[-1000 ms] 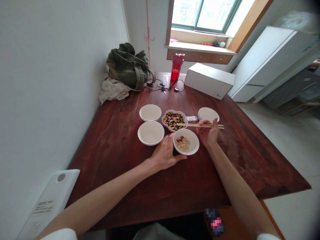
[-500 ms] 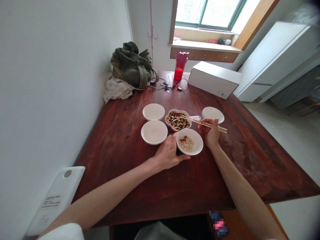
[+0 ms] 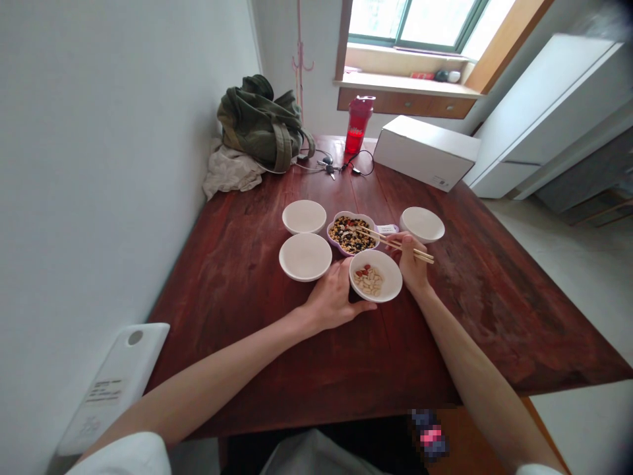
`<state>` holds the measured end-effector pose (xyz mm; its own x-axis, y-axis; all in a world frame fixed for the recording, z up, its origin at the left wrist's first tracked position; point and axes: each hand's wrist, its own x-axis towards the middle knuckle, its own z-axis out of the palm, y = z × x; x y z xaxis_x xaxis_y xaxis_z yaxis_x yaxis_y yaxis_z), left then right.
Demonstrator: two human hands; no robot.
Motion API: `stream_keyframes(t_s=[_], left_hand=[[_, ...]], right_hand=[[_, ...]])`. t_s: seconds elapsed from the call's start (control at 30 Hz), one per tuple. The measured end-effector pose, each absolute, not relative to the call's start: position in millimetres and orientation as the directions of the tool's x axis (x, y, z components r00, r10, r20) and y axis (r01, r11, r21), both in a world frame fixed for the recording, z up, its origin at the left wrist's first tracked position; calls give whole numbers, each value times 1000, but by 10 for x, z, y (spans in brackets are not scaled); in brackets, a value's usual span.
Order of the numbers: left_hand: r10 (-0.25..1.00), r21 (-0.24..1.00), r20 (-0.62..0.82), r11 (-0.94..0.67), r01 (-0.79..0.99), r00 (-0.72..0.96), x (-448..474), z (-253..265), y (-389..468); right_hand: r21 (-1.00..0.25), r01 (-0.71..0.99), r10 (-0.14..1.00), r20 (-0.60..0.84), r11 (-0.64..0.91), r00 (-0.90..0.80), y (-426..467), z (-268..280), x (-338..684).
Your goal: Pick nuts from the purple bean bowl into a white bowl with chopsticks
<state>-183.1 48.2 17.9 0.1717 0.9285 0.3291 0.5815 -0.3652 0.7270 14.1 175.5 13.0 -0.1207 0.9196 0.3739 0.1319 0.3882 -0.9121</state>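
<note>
My left hand (image 3: pixel 337 297) is wrapped round the left side of a white bowl (image 3: pixel 390 280), which holds pale seeds (image 3: pixel 370 282) and a few red pieces. Between the fingers of my right hand (image 3: pixel 414 262) is a pair of wooden chopsticks (image 3: pixel 420 253). Their tips reach into a purple-rimmed, flower-shaped dish (image 3: pixel 336 247) of mixed beans and grains (image 3: pixel 350 236); whether they pinch anything is too small to tell. Two white bowls with nothing in them, a nearer one (image 3: pixel 305 257) and a farther one (image 3: pixel 303 217), stand left of the dish. Another white bowl (image 3: pixel 422 224) is beyond my right hand.
Farther back on the dark wooden table (image 3: pixel 237 277) are a green bag (image 3: pixel 262 125), a crumpled white cloth (image 3: pixel 230 173), keys with cables (image 3: pixel 330 169), a red shaker bottle (image 3: pixel 359 125) and a white box (image 3: pixel 428 152). A wall stands along the left.
My right hand has moved slightly left with the chopsticks, whose tips stay over the mixed beans. My left hand keeps its hold on the bowl. The view has tilted slightly.
</note>
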Motion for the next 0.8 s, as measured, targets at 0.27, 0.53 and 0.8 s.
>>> stream_keyframes(t_s=[0.27, 0.53, 0.8], left_hand=[[927, 726, 336, -369, 580, 169, -1824, 175, 482], [925, 721, 338, -375, 583, 176, -1819, 175, 488], [929, 714, 324, -364, 598, 179, -1827, 176, 484]], right_hand=[[-891, 201, 913, 388, 407, -127, 1770, 155, 151], [-905, 169, 921, 384, 390, -65, 1807, 111, 142], [-943, 18, 942, 332, 332, 39, 1856, 97, 149]])
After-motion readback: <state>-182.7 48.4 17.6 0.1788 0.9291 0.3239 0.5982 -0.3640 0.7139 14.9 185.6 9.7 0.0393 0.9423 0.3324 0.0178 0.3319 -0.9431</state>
